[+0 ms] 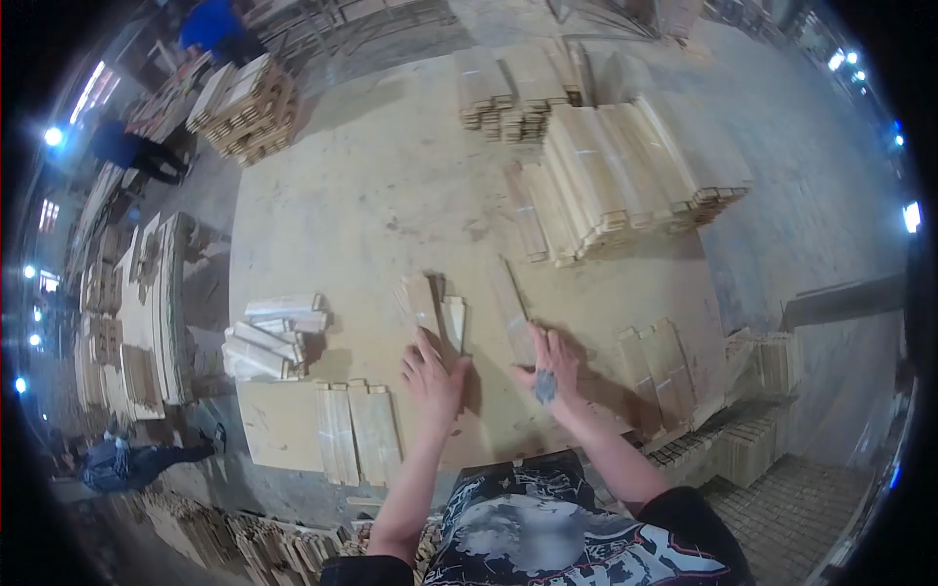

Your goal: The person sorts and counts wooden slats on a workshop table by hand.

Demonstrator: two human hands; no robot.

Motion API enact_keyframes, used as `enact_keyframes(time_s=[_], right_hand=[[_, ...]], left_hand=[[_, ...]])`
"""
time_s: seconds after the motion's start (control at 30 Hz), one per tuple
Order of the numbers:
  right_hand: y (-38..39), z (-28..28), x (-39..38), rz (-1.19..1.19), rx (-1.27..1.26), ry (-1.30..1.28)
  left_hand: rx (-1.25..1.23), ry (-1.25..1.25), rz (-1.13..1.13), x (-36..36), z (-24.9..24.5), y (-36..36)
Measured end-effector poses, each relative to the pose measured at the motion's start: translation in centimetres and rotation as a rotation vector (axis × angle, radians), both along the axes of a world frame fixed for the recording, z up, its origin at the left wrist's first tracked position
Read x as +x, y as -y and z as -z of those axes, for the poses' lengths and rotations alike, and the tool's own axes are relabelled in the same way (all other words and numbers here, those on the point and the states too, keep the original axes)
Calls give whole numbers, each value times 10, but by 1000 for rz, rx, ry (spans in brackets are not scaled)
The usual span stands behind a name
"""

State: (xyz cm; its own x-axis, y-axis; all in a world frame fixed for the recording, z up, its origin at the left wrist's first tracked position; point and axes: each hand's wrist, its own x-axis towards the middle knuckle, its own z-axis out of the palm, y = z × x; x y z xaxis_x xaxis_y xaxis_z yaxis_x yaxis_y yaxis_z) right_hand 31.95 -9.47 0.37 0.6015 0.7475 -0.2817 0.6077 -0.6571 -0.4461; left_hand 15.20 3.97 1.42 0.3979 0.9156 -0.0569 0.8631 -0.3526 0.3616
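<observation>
A small group of wooden slats point(426, 305) lies in the middle of the wide table. My left hand point(433, 379) rests at their near end with its fingers spread and the thumb apart, touching the wood. To the right, my right hand point(549, 365) has its fingers and thumb around the near end of a single narrow slat point(507, 295). That slat points away from me, slightly tilted to the left. A dark mark shows on the back of my right hand.
A big pile of slats point(620, 171) sits at the table's point(362, 205) back right. Smaller bundles lie at left point(278, 337), front left point(354, 435) and right point(660, 366). A stacked pile point(244, 107) stands at the far-left corner. Other people point(137, 464) are at the left.
</observation>
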Motion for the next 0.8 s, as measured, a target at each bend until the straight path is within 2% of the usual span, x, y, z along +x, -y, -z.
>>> enact_keyframes(time_s=[0.1,0.17,0.37,0.47,0.57,0.7,0.8], right_hand=[[-51,6,18,62,47,130],[-87,28,44,43,190,279],[-158,13,69,186,34,290],[-166,9,78,186,-31,315],[-159,22,94,169,84,285],[-148,25,90,154,67,407],[-129,35,84,130,160,426]], left_hand=[[4,-5,-14,-26,2,20],[35,9,-11,-35,2,25],[49,21,-7,-38,-1,22],[-7,35,-16,-38,-4,21],[-3,50,-14,-40,2,22],[55,41,10,-44,10,23],[89,29,23,-45,11,22]])
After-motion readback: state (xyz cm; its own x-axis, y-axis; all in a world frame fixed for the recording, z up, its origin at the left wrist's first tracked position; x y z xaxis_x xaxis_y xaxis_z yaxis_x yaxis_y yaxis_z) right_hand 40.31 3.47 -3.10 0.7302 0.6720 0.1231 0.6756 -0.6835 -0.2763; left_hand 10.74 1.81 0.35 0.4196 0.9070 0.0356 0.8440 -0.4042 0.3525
